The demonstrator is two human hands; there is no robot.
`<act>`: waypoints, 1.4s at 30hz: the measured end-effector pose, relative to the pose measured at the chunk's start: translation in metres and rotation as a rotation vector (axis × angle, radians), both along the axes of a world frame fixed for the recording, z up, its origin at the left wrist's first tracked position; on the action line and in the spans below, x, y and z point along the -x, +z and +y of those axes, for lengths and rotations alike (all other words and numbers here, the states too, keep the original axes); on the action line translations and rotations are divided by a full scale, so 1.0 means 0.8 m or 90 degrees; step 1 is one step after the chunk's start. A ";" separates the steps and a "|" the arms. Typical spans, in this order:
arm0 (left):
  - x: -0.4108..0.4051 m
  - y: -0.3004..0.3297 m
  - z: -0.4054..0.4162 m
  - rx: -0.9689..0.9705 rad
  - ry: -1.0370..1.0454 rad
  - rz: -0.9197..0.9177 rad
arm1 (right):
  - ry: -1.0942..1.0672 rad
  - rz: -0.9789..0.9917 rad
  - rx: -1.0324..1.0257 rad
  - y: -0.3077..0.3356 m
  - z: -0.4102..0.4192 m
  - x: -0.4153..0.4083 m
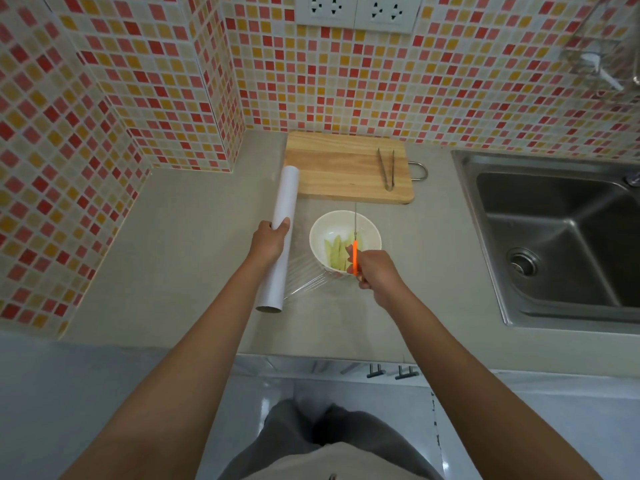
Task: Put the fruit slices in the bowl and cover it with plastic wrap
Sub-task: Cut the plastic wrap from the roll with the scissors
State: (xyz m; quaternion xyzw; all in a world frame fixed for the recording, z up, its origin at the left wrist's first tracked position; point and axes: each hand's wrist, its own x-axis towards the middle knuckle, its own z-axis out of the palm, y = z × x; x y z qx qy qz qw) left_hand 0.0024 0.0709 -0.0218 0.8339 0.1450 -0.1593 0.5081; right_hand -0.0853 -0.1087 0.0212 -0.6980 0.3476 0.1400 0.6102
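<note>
Leftmost, the left hand [271, 236] grasps the white plastic wrap roll [281, 241] at frame centre, clear film [304, 277] stretching rightward to the white bowl [345, 239] holding pale green fruit slices [337, 253]. Right of it, the right hand [375, 276] clutches an orange-handled knife [355, 249] over the bowl. Above lie a wooden cutting board [341, 168] with tongs [387, 168]; a sink [554, 233] sits far right.

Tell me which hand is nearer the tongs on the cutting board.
Right. The right hand, gripping an orange-handled knife, is over the bowl's near rim, below the tongs. The left hand holds the plastic wrap roll farther to their left.
</note>
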 end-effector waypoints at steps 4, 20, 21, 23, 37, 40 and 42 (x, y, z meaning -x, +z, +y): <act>-0.001 0.001 0.001 0.009 0.001 0.004 | 0.018 0.007 -0.017 0.003 0.009 0.006; -0.005 0.000 0.002 0.032 0.009 0.000 | 0.224 0.131 -0.107 0.005 0.050 0.106; -0.005 -0.001 0.002 0.033 0.008 0.003 | 0.233 0.139 -0.109 0.005 0.051 0.112; -0.006 -0.001 0.001 0.035 0.007 0.010 | 0.239 0.155 -0.116 0.006 0.053 0.121; -0.010 -0.001 -0.003 0.025 0.000 0.014 | 0.307 0.226 -0.138 0.007 0.062 0.130; -0.009 0.000 -0.003 0.025 -0.001 0.015 | 0.270 0.194 -0.185 -0.001 0.075 0.123; -0.008 0.001 -0.003 0.026 0.000 0.014 | 0.233 0.174 -0.203 -0.006 0.083 0.117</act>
